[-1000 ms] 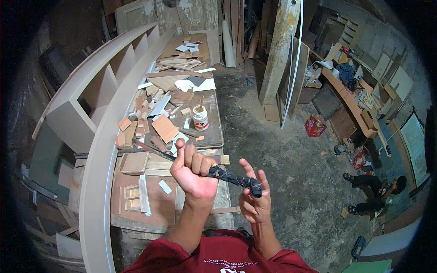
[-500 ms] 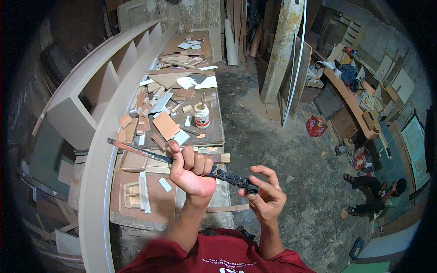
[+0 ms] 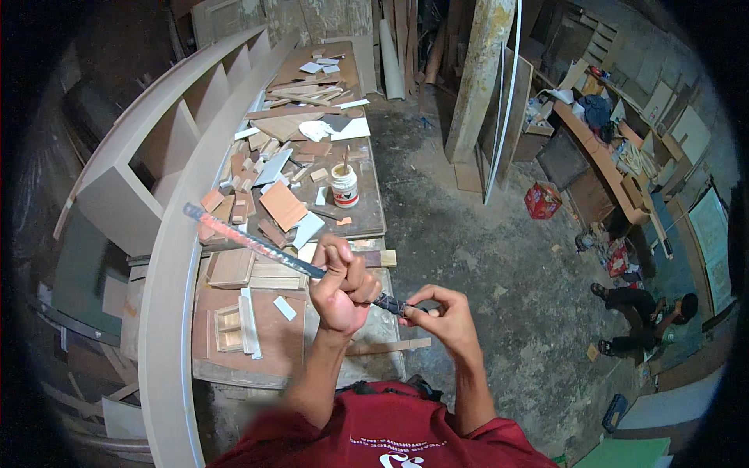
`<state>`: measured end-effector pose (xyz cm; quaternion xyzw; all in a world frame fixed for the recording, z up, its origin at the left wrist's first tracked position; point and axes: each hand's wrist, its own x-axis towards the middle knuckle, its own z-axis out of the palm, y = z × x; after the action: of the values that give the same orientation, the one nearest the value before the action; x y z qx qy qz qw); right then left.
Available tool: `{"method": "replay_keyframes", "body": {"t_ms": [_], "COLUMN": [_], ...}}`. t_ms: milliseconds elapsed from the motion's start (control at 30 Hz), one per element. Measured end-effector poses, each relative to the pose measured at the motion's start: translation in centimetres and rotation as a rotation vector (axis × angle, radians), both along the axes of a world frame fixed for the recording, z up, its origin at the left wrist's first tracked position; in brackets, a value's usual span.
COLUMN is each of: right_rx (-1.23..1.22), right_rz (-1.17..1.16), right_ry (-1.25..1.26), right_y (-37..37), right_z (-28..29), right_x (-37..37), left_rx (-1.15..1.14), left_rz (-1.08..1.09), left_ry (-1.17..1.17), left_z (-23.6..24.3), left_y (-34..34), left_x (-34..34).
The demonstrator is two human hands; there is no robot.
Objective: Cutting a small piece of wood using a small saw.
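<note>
In front of my body I hold a long narrow bar [image 3: 257,246], reddish and grey along its length, with a black wrapped handle [image 3: 388,303]. My left hand [image 3: 341,287] is wrapped in a fist round its middle, and the far end slants up to the left. The fingers of my right hand [image 3: 446,314] pinch the handle's near end, hiding the tip. Exactly what kind of tool it is, I cannot tell. Below the bar stands a workbench [image 3: 273,343], with a small wooden box frame [image 3: 228,329] and a white strip [image 3: 285,308] on it.
Wood offcuts [image 3: 283,206] and an open white jar [image 3: 344,187] with a stick in it lie farther up the bench. A long shelf unit [image 3: 168,226] runs along the left. A post [image 3: 480,78] rises beyond; a seated person [image 3: 647,316] is at the right.
The handle's near end has come up a little, and my right fingers have closed from a loose spread into a pinch on it. My left fist has shifted slightly right along with the bar.
</note>
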<state>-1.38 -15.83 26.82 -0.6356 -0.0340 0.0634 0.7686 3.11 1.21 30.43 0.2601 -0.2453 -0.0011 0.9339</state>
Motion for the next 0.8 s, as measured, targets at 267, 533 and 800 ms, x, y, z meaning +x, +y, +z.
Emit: {"method": "replay_keyframes", "body": {"t_ms": [267,533,800], "right_rx": [0.331,1.234,0.649], "right_rz": [0.291,0.003,-0.038], "right_ry": [0.448,0.924,0.426], "right_y": [-2.5,3.6,0.9], "right_z": [-5.1,-14.9,-6.1], "right_x": [1.7,-5.0,-4.3], "left_rx": [0.112,-0.409,-0.046], "left_rz": [-0.134,0.220,-0.192], "left_ry": [0.016,0.446,0.660], "left_z": [-3.8,-4.9,-5.9], "left_y": [-0.9,-0.5,0.6], "left_x": [-0.7,-0.1,0.8]}}
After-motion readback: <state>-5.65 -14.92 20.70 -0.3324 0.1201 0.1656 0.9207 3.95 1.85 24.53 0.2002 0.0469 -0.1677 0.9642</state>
